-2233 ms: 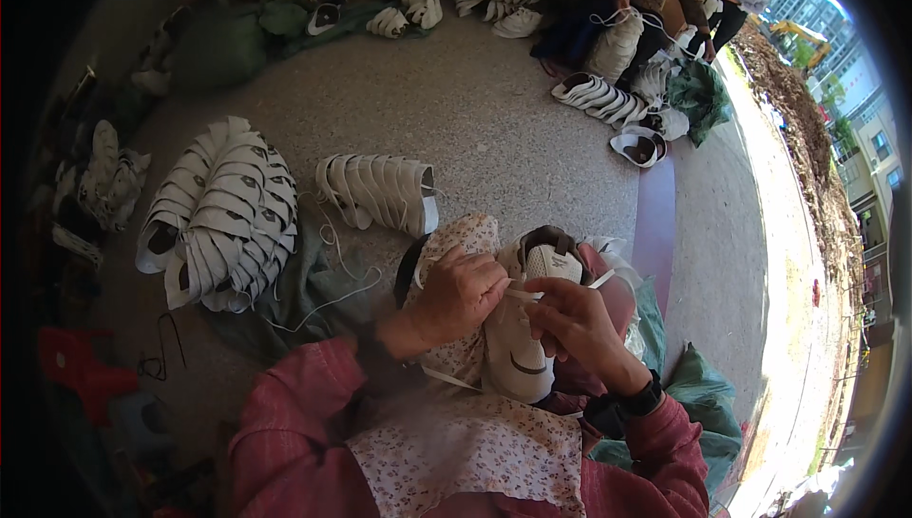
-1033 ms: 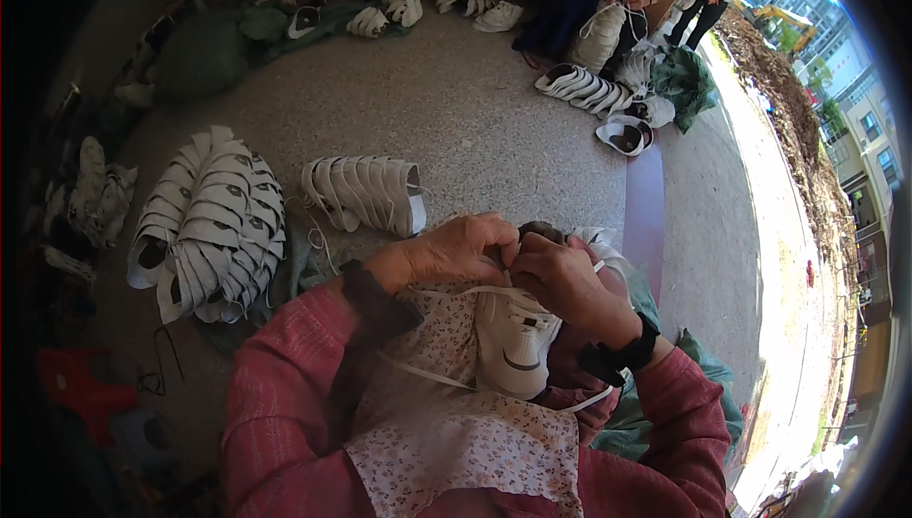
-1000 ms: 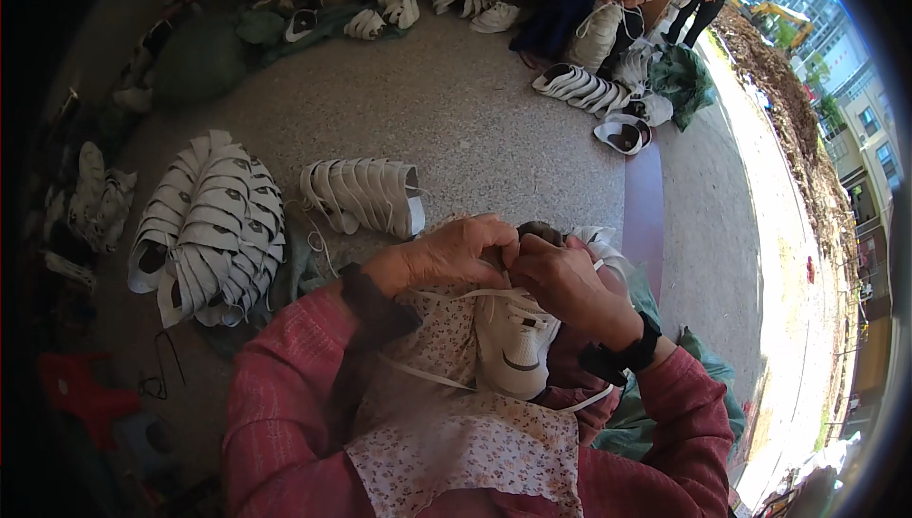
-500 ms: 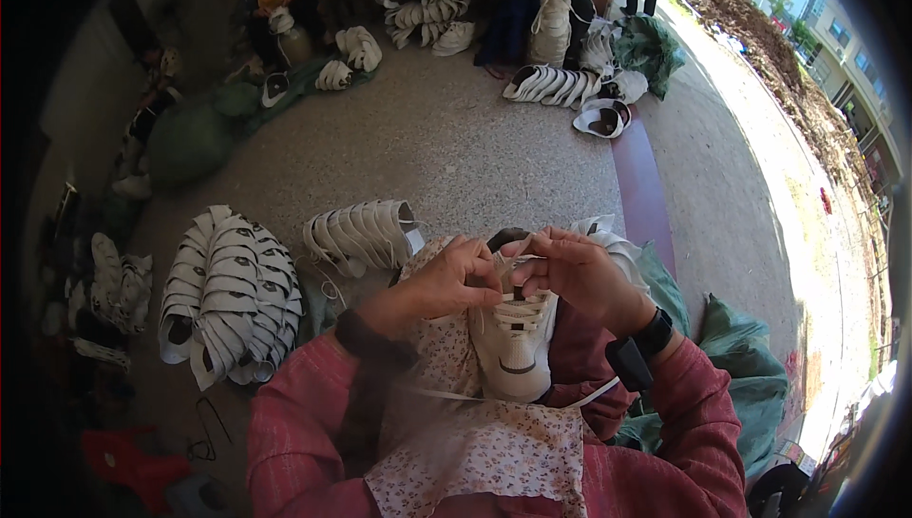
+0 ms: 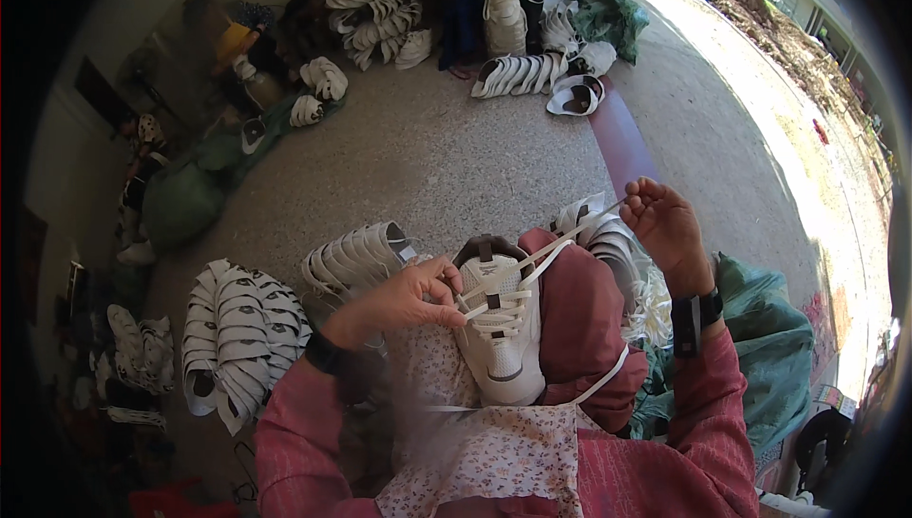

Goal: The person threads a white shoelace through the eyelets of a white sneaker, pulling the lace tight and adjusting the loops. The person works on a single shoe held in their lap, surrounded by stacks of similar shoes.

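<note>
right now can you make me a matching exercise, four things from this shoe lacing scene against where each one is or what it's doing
Things:
1. left hand
2. right hand
3. white sneaker
4. green sack

Places or states:
A. raised, pulling the white lace taut
B. on the lap, toe toward the person
C. pinching at the eyelets
D. on the ground at the person's right

Pairs: 1-C, 2-A, 3-B, 4-D

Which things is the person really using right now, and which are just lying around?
In use:
left hand steadying the white shoe
right hand pulling the white lace

Lying about:
rows of white shoes
green bag
far shoe piles
</note>
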